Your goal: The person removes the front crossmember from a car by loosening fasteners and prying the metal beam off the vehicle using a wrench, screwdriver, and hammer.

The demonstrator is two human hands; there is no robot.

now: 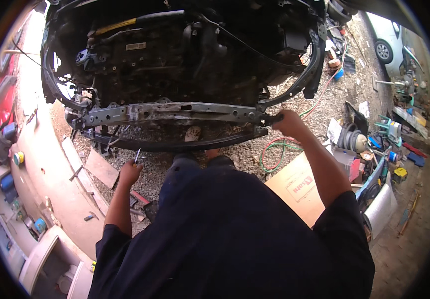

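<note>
The stripped front end of a car (195, 65) fills the upper middle, with its dark engine bay exposed. Across it runs a worn metal crossmember (165, 113), and below that curves a black bar (185, 146). My left hand (130, 172) is closed round a slim silver hand tool (137, 155), whose upper end reaches the black bar; its exact kind is too small to tell. At the crossmember's right end, my right hand (291, 124) is closed on a dark piece (274, 118). Whether that piece is loose or part of the car, I cannot tell.
Gravel (254, 159) lies beneath the car. A flat cardboard sheet (297, 188) is at my right, beside red and green hoses (279, 145). Tools and parts clutter the far right, near a parked light-coloured car (385, 37). A pale open cabinet (58, 254) stands lower left.
</note>
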